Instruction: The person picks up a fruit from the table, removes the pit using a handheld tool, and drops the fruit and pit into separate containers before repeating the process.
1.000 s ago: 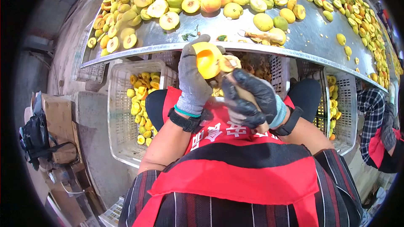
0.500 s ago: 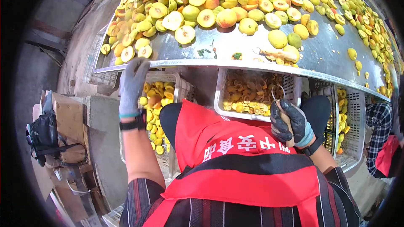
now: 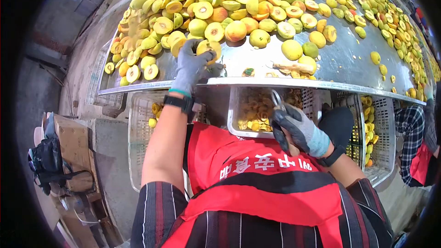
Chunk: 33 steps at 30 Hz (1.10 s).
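Note:
My left hand [image 3: 190,64], in a grey glove, is over the near edge of the metal table [image 3: 234,62], its fingers round a yellow halved fruit [image 3: 209,51]. A heap of halved fruits [image 3: 220,11] lies just beyond it. In front of my apron, my right hand [image 3: 294,128], in a dark-palmed glove, is closed on the wooden handle of a tool with a metal loop [image 3: 276,97]. The loop points up toward the table edge and touches no fruit.
Below the table stand a crate of fruit scraps [image 3: 252,134], a left crate with fruit [image 3: 135,156] and a right crate [image 3: 383,156]. Another wooden-handled tool [image 3: 294,67] lies on the table. A co-worker's plaid sleeve [image 3: 406,133] shows at the right; a black bag [image 3: 46,156] is at the left.
My left hand first let go of the fruit it held and moved to the left crate; now it is up at the heap, holding another half. My right hand has shifted slightly left with the tool.

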{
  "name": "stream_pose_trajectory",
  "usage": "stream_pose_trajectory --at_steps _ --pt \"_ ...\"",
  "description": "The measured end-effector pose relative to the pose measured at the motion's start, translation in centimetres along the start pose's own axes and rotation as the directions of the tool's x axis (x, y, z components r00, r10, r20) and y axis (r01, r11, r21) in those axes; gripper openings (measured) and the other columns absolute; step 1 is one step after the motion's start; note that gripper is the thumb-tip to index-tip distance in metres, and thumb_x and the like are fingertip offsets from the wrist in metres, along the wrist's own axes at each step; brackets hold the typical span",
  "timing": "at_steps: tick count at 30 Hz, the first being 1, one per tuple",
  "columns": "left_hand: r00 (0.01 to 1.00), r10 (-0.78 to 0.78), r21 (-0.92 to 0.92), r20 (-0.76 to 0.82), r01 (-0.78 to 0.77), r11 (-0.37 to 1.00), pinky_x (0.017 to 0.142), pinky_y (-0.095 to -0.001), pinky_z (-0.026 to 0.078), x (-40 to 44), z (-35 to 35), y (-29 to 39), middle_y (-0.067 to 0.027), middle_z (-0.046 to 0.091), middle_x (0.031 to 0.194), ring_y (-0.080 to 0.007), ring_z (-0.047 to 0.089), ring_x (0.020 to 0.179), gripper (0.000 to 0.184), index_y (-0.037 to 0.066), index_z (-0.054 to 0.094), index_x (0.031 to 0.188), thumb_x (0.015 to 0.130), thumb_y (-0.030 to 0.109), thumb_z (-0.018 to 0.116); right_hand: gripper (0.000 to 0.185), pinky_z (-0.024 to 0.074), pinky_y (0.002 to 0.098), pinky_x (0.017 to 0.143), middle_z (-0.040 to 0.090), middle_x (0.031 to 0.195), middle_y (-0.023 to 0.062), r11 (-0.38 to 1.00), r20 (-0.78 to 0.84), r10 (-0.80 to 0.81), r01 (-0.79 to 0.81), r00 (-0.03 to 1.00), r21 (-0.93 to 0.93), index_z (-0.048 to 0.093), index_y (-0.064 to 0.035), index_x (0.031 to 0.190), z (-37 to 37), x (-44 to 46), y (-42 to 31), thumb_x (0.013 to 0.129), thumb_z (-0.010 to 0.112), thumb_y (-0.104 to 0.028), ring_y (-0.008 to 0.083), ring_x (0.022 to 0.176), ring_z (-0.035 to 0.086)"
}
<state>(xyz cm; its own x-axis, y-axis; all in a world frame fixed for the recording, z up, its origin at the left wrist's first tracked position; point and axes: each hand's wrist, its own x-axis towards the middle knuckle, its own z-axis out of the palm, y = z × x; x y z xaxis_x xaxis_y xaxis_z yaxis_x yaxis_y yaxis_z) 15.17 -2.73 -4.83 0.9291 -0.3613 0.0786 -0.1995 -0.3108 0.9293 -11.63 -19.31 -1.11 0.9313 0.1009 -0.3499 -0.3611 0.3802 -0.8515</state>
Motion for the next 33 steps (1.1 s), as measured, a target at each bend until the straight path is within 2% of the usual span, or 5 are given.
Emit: stream_pose_trajectory --at_steps 10,21,23,30,33 --pt "0.892 -0.031 -0.791 0.451 0.415 0.449 0.081 -0.0256 0.047 -14.3 3.3 6.9 -0.0100 0.053 0.109 -0.0140 0.055 0.091 0.045 0.002 0.042 0.124 0.081 0.012 0.053 0.034 0.0414 0.0243 0.038 0.055 0.065 0.0066 0.989 0.027 -0.081 0.083 0.996 -0.124 0.046 -0.0036 0.106 3.2 2.1 -1.7 0.089 0.053 -0.032 0.0124 0.042 0.051" --pt "0.958 0.210 -0.503 0.197 -0.085 0.860 0.099 -0.0320 0.033 -15.8 3.4 5.6 -0.0142 0.041 0.127 -0.0207 0.042 0.116 0.055 -0.001 0.034 0.131 0.094 0.040 0.039 0.023 0.0463 0.0354 0.055 0.056 0.068 0.0150 0.835 -0.072 -0.208 0.138 0.976 -0.533 0.050 -0.0020 0.093 3.3 1.1 -0.9 0.086 0.053 -0.024 0.0278 0.061 0.058" --pt "0.950 0.244 -0.415 0.193 -0.146 0.898 0.099 -0.0326 0.033 -15.8 2.9 5.5 -0.0147 0.043 0.126 -0.0212 0.042 0.116 0.055 -0.001 0.036 0.129 0.094 0.040 0.039 0.022 0.0460 0.0414 0.066 0.057 0.073 0.0190 0.343 0.204 -0.456 0.382 0.866 -0.858 0.050 -0.0005 0.092 3.2 1.0 -0.6 0.084 0.053 -0.020 0.0355 0.073 0.058" --pt "0.942 0.331 -0.298 0.047 -0.303 0.905 0.095 -0.0329 0.037 -16.1 3.8 5.3 -0.0152 0.050 0.117 -0.0210 0.048 0.109 0.049 -0.003 0.044 0.121 0.094 0.038 0.039 0.015 0.0450 0.0334 0.055 0.054 0.066 0.0123 0.929 -0.056 0.000 -0.021 0.998 -0.370 0.047 -0.0011 0.092 5.0 0.2 -1.2 0.088 0.049 -0.016 0.0227 0.058 0.055" --pt "0.963 0.244 -0.308 0.109 -0.201 0.930 0.089 -0.0302 0.041 -16.1 3.1 6.4 -0.0132 0.054 0.109 -0.0174 0.051 0.100 0.042 -0.003 0.048 0.117 0.094 0.032 0.041 0.016 0.0454 0.0337 0.055 0.054 0.066 0.0114 0.845 -0.001 -0.150 0.128 0.989 -0.520 0.049 -0.0022 0.092 5.0 0.2 -0.5 0.088 0.047 -0.018 0.0227 0.058 0.055"
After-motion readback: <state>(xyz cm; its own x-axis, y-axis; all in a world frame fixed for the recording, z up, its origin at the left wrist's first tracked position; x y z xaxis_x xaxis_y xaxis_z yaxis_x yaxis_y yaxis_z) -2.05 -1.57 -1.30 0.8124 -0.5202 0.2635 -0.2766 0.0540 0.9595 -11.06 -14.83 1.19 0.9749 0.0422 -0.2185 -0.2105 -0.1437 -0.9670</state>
